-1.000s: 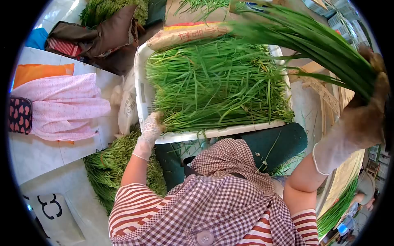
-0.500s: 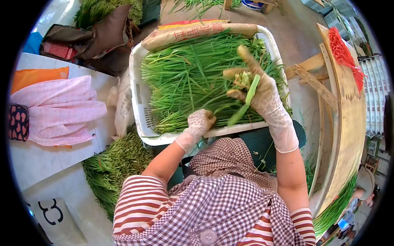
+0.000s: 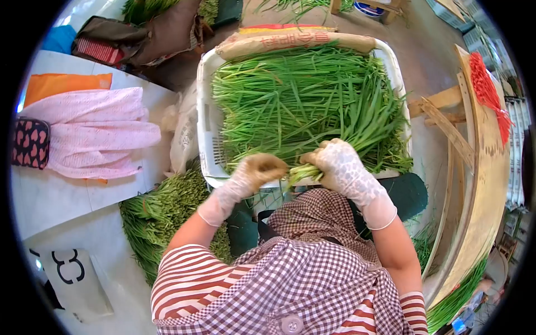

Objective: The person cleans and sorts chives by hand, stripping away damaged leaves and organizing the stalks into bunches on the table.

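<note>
Both my hands wear thin, patterned gloves with soiled fingers. My right hand [image 3: 339, 166] is closed around a bunch of garlic chives [image 3: 306, 172] at the basket's near edge. The pale stem ends point left, and the green leaves fan out to the upper right. My left hand [image 3: 258, 172] is just left of those ends, thumb and fingertips pinched together beside them. What lies in that pinch is too small and blurred to make out. Beyond the hands, a white plastic basket [image 3: 204, 120] holds a thick layer of loose green chives [image 3: 279, 100].
Bundled chives [image 3: 167, 206] are piled on the floor at the left. A white table [image 3: 72, 204] there bears a pink cloth [image 3: 106, 134]. To the right stands a wooden bench [image 3: 483, 167] with red ties [image 3: 487, 92]. A printed sack [image 3: 296, 43] lines the basket's far rim.
My right hand has come down to the near rim, turning the chives so their stem ends point left. My left hand has moved in beside those ends. The view has shifted slightly.
</note>
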